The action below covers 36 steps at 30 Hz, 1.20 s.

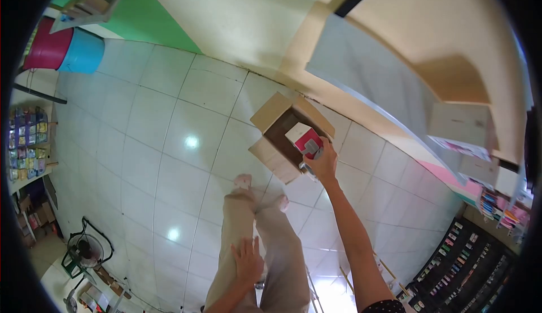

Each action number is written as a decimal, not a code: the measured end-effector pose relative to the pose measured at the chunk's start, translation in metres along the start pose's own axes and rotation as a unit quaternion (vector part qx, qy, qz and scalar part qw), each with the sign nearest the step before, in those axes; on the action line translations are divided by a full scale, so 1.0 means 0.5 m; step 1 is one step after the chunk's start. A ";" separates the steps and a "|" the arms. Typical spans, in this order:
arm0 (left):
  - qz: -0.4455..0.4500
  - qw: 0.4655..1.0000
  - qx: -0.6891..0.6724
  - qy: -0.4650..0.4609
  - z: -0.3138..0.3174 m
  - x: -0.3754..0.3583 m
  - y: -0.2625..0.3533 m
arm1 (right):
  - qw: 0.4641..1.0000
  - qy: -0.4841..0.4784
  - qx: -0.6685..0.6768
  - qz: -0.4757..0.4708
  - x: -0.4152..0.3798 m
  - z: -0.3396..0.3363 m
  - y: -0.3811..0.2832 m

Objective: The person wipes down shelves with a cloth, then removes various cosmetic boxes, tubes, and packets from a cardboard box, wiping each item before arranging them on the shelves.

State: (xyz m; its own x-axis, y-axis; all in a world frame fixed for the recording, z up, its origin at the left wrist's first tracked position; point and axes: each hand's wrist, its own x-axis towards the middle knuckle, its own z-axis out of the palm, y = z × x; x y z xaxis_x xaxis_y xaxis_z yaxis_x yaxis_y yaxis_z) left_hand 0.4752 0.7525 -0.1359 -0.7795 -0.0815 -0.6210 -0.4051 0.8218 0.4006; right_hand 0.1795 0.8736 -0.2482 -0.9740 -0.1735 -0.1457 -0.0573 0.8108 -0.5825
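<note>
A small red and white box [305, 138] is at the mouth of an open cardboard carton [278, 125] on the floor. My right hand [323, 163] reaches down over the carton's right side, its fingers closed round the near edge of the small box. A silvery piece [305, 168] shows beside those fingers, partly hidden by the hand. The carton's flaps stand folded outward. My left hand [248, 260] lies on my left thigh [231, 245] with its fingers spread, holding nothing.
White floor tiles [186, 127] surround the carton, with my bare feet [243, 181] close by it. A wall shelf [372, 59] juts out at upper right. Red and blue bins [83, 50] stand at upper left, a fan [87, 248] at lower left, a dark display rack [460, 268] at lower right.
</note>
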 end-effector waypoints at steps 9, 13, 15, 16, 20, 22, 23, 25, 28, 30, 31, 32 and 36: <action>-0.002 0.997 0.020 0.072 0.033 0.147 0.045 | 0.998 -0.014 -0.038 0.050 0.157 0.295 0.170; 0.002 0.993 0.075 0.088 0.056 0.162 0.046 | 0.995 -0.038 -0.047 0.080 0.177 0.341 0.202; 0.009 0.991 0.081 0.107 0.056 0.168 0.043 | 0.995 -0.035 -0.035 0.084 0.181 0.350 0.201; 0.017 0.988 0.084 0.126 0.055 0.170 0.044 | 0.995 -0.042 -0.046 0.083 0.182 0.345 0.197; 0.007 0.991 0.064 0.119 0.047 0.156 0.042 | 0.990 0.015 -0.112 0.087 0.143 0.324 0.176; -0.020 0.996 -0.019 0.091 0.029 0.141 0.043 | 0.992 0.032 -0.076 0.094 0.093 0.281 0.164; -0.010 0.995 -0.021 0.097 0.019 0.126 0.040 | 0.993 0.048 -0.042 0.098 0.062 0.249 0.153; -0.027 0.994 -0.066 0.080 0.004 0.097 0.026 | 0.996 0.079 0.011 0.039 -0.024 0.192 0.148; -0.033 0.989 -0.076 0.120 0.028 0.029 -0.025 | 0.991 0.028 0.082 0.098 -0.146 -0.046 -0.009; -0.055 0.989 -0.090 0.101 0.000 -0.032 -0.047 | 0.992 0.081 0.061 0.080 -0.191 -0.234 -0.123; -0.118 0.983 -0.107 0.087 -0.020 -0.051 -0.057 | 0.987 0.148 0.043 0.035 -0.201 -0.315 -0.156; -0.104 0.985 -0.103 0.092 -0.047 -0.072 -0.065 | 0.978 0.207 0.026 -0.013 -0.212 -0.386 -0.183; -0.130 0.986 -0.068 0.074 -0.130 -0.154 -0.108 | 0.960 0.266 -0.079 -0.034 -0.133 -0.631 -0.240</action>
State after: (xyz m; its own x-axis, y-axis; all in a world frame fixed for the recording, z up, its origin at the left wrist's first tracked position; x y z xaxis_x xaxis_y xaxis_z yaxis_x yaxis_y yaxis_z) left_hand 0.5262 0.6776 -0.0659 -0.6987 -0.3692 -0.6128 -0.6526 0.6800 0.3343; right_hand 0.1822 0.9641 0.0835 -0.9388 0.0464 0.3413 -0.1165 0.8897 -0.4414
